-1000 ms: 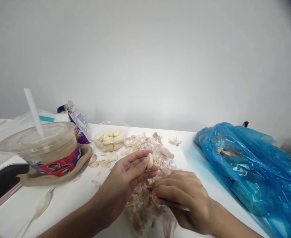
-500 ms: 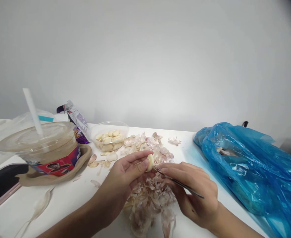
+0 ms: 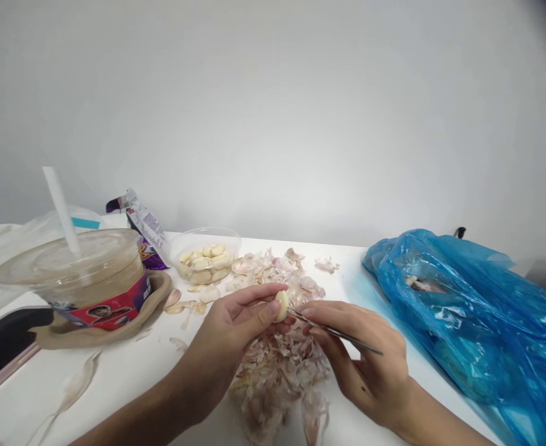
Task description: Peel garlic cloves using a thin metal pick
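A peeled, pale garlic clove [image 3: 281, 306] is pinched between the thumb and fingers of my left hand [image 3: 240, 322]. My right hand [image 3: 365, 356] is closed on slim metal tweezers [image 3: 342, 335], whose tips touch or nearly touch the clove's right side. Below and behind both hands spreads a heap of papery garlic skins [image 3: 282, 378]. Beyond my left hand stands a clear plastic bowl [image 3: 176, 255] with several peeled cloves [image 3: 207, 260] in it.
On the left, a lidded drink cup [image 3: 100, 303] with a straw sits in a cardboard holder [image 3: 161, 291], beside a dark phone-like object [image 3: 7, 341] and a purple snack wrapper [image 3: 154, 257]. A blue plastic bag [image 3: 458, 310] covers the right side. A plain wall rises behind the table.
The tweezers have tilted slightly, their rear end a little higher, and my right hand has shifted slightly with them. My left hand holds the clove in nearly the same place.
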The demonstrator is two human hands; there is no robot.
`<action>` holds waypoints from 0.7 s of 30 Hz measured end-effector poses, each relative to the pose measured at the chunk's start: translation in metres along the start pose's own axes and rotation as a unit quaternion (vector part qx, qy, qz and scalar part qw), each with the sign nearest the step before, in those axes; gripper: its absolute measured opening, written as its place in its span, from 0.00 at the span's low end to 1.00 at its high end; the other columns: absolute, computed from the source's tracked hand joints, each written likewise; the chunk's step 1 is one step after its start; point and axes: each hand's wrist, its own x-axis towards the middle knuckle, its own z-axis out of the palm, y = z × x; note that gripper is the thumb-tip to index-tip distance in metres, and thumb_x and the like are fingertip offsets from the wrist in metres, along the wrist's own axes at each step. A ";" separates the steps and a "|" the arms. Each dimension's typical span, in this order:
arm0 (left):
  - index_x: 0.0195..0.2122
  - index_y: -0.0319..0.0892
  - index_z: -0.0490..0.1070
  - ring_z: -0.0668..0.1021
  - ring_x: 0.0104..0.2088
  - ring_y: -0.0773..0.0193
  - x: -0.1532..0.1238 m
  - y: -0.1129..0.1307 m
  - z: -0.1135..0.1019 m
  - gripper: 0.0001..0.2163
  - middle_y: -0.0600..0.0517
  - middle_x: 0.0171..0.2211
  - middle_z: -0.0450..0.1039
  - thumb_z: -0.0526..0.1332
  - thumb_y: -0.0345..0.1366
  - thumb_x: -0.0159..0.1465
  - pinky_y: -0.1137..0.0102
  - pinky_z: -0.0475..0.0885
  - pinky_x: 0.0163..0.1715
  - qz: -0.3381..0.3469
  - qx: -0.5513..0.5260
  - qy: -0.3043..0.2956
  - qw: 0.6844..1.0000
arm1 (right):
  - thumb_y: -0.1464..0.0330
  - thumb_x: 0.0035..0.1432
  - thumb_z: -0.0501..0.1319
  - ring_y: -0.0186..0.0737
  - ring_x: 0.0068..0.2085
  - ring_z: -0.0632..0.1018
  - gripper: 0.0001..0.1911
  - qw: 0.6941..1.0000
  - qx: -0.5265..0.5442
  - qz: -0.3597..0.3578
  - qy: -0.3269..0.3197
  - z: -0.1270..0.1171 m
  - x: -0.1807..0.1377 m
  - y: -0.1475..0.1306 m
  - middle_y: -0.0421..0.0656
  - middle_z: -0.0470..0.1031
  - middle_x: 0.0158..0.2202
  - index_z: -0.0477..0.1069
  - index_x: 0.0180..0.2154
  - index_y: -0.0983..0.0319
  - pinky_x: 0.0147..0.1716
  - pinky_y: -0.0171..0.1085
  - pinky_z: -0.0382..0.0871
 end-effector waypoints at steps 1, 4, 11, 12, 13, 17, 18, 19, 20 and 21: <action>0.42 0.41 0.71 0.77 0.33 0.66 0.000 0.000 0.000 0.12 0.52 0.29 0.78 0.62 0.33 0.56 0.72 0.70 0.37 0.004 0.004 -0.001 1.000 | 0.79 0.54 0.57 0.35 0.37 0.77 0.13 1.000 0.001 0.001 0.000 0.000 0.000 0.000 0.45 0.76 0.37 0.66 0.43 0.66 0.34 0.32 0.71; 0.41 0.41 0.71 0.77 0.33 0.66 0.000 -0.001 -0.001 0.11 0.52 0.29 0.78 0.63 0.33 0.56 0.72 0.70 0.38 0.009 0.009 -0.003 1.000 | 0.79 0.54 0.57 0.34 0.37 0.77 0.13 1.000 0.006 0.006 -0.005 0.000 0.000 0.001 0.44 0.76 0.37 0.65 0.43 0.66 0.34 0.31 0.71; 0.40 0.41 0.72 0.78 0.33 0.66 -0.001 0.002 0.002 0.11 0.53 0.28 0.78 0.63 0.33 0.55 0.72 0.71 0.37 -0.023 0.004 0.005 1.000 | 0.80 0.54 0.56 0.33 0.35 0.76 0.13 0.999 0.011 0.026 -0.023 -0.001 0.000 0.003 0.44 0.76 0.36 0.66 0.43 0.64 0.33 0.32 0.69; 0.39 0.41 0.72 0.78 0.33 0.65 -0.001 0.002 0.002 0.11 0.52 0.28 0.78 0.63 0.33 0.55 0.72 0.71 0.37 -0.027 0.004 0.004 1.000 | 0.80 0.54 0.56 0.33 0.35 0.76 0.13 0.999 0.010 0.027 -0.023 -0.001 0.000 0.003 0.43 0.76 0.36 0.66 0.43 0.64 0.33 0.32 0.69; 0.39 0.41 0.72 0.78 0.34 0.65 -0.001 0.003 0.003 0.11 0.52 0.28 0.78 0.64 0.33 0.55 0.71 0.71 0.38 -0.028 0.004 0.004 1.000 | 0.79 0.54 0.56 0.33 0.35 0.76 0.14 0.999 0.010 0.027 -0.023 -0.001 0.000 0.003 0.43 0.76 0.36 0.66 0.43 0.64 0.33 0.32 0.69; 0.40 0.41 0.72 0.78 0.34 0.64 -0.001 0.004 0.004 0.11 0.52 0.29 0.79 0.64 0.32 0.54 0.71 0.71 0.37 -0.035 0.001 0.004 0.999 | 0.79 0.54 0.57 0.33 0.35 0.76 0.13 0.999 0.003 0.028 -0.024 -0.002 -0.001 0.003 0.43 0.76 0.35 0.66 0.42 0.64 0.33 0.31 0.69; 0.40 0.41 0.72 0.78 0.33 0.64 -0.001 0.003 0.004 0.11 0.52 0.29 0.79 0.64 0.32 0.54 0.71 0.71 0.37 -0.039 0.002 0.004 0.999 | 0.79 0.54 0.57 0.33 0.35 0.76 0.12 0.999 0.000 0.028 -0.025 -0.002 -0.001 0.003 0.42 0.76 0.35 0.66 0.42 0.64 0.33 0.32 0.69; 0.40 0.41 0.72 0.78 0.33 0.64 -0.001 0.003 0.003 0.11 0.52 0.29 0.79 0.64 0.32 0.54 0.71 0.71 0.37 -0.042 0.002 0.004 0.999 | 0.79 0.54 0.57 0.33 0.34 0.76 0.12 0.999 -0.003 0.028 -0.025 -0.002 -0.002 0.003 0.42 0.76 0.35 0.67 0.41 0.64 0.33 0.32 0.69; 0.40 0.42 0.72 0.78 0.34 0.64 -0.001 0.002 0.003 0.11 0.52 0.29 0.78 0.64 0.33 0.55 0.71 0.71 0.37 -0.043 0.003 0.003 0.999 | 0.79 0.54 0.57 0.33 0.34 0.76 0.12 0.999 -0.005 0.027 -0.026 -0.001 -0.002 0.003 0.42 0.76 0.35 0.67 0.41 0.64 0.33 0.32 0.69; 0.40 0.42 0.72 0.78 0.34 0.64 -0.001 0.002 0.002 0.11 0.52 0.29 0.78 0.63 0.33 0.55 0.71 0.71 0.37 -0.039 0.004 0.002 0.999 | 0.79 0.54 0.57 0.33 0.34 0.76 0.11 0.999 -0.006 0.027 -0.029 -0.001 -0.002 0.003 0.42 0.76 0.35 0.67 0.41 0.65 0.33 0.32 0.69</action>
